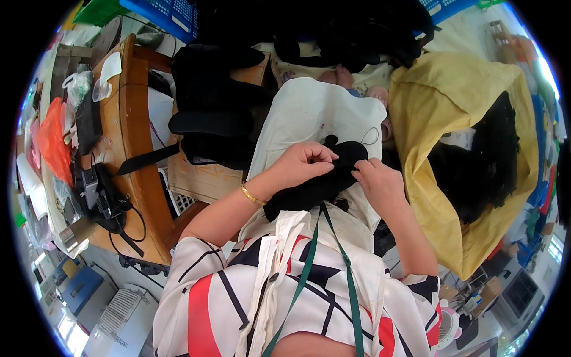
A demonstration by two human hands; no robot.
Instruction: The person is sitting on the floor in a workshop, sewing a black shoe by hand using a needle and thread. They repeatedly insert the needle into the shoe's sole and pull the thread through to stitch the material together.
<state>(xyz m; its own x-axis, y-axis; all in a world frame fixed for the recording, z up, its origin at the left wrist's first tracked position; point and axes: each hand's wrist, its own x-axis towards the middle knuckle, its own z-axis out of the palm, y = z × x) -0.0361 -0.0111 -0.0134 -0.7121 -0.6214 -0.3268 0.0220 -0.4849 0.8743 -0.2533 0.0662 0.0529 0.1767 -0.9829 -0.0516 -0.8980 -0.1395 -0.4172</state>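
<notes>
A soft black cloth piece (318, 187), long with a rounded far end, lies across my lap on a white cloth (285, 119). My left hand (304, 163), with a gold bracelet at its wrist, is closed, thumb and fingers pinched on the black piece near its far end. On the opposite edge, my right hand (379, 178) pinches the same piece between thumb and fingertips. A thin dark loop (371, 137), like thread or wire, curves over the white cloth just beyond the black piece. Anything small inside either pinch is hidden.
To the right, a yellow sack (440, 89) stands open with black pieces (476, 166) inside. Black padded items (211, 122) are stacked over cardboard (205, 178) at the left, beside a wooden table (128, 149). A dark heap (333, 24) and a blue basket (172, 18) lie ahead.
</notes>
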